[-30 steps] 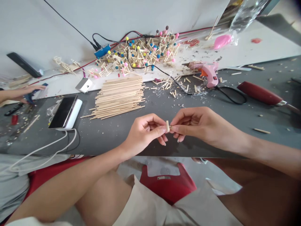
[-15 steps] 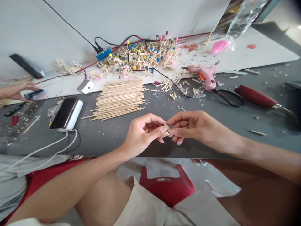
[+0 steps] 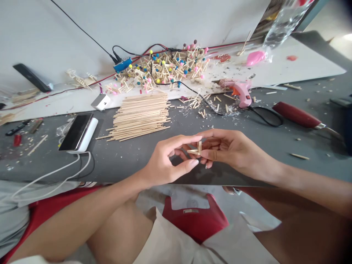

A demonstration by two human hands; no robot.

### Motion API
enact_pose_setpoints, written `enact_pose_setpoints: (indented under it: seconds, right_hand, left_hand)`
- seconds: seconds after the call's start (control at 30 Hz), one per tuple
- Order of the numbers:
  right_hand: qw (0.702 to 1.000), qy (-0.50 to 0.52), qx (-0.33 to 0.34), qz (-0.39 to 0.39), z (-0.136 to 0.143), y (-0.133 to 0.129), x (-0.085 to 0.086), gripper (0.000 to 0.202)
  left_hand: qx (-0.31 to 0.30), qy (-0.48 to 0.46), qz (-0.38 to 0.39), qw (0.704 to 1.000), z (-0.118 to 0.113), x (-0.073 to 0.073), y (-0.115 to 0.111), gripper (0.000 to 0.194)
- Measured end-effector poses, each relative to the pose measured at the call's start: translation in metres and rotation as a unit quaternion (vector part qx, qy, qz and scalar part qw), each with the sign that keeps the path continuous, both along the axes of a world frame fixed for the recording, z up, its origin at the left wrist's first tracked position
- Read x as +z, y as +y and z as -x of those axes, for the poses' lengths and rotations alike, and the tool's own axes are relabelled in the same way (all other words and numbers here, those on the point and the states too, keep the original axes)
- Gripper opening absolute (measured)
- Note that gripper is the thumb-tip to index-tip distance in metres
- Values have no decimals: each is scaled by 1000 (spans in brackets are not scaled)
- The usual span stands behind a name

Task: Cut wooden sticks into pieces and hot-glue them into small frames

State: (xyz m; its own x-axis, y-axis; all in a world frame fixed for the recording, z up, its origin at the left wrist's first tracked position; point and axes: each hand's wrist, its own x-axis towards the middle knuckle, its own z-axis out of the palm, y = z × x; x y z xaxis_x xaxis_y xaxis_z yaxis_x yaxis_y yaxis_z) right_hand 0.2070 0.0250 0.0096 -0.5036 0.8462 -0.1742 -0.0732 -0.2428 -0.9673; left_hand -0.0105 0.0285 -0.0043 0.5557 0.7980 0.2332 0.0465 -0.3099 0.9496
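A small joined piece of short wooden sticks (image 3: 199, 148) is pinched between the thumb and fingers of my right hand (image 3: 229, 148). Around its left side is my left hand (image 3: 167, 157), thumb and index finger spread apart; the index fingertip is at the top of the piece. Beyond my hands lies a stack of long thin wooden sticks (image 3: 141, 115). Behind that stack is a heap of small stick pieces with coloured balls (image 3: 165, 68). The pink glue gun (image 3: 242, 91) rests on its side to the right of the heap.
A phone (image 3: 77, 132) leans on a white power bank with cables at the left. At the right lie a red-handled tool (image 3: 298, 114) and a loose stick (image 3: 299, 156). A clear bottle (image 3: 286, 27) is at the back right. Stick offcuts litter the grey table (image 3: 121, 161).
My left thumb and index finger have parted, and the stick piece has turned in my right hand. Another person's hand at the far left has gone from view.
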Motion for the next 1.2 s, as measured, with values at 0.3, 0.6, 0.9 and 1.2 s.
enact_pose_setpoints:
  seconds: [0.3, 0.6, 0.9, 1.2]
  right_hand:
    - [1000, -16, -5, 1, 2, -4, -2, 50]
    - [999, -48, 12, -6, -3, -6, -1, 48]
    - [832, -385, -247, -315, -44, 43, -7, 23]
    - [659, -614, -329, -284, -104, 99, -26, 34]
  left_hand:
    - [84, 63, -91, 990, -6, -7, -4, 34]
    - [91, 85, -126, 984, -8, -5, -4, 27]
    - [119, 74, 1, 990, -6, -6, -1, 32]
    - [78, 17, 137, 987, -2, -6, -4, 36]
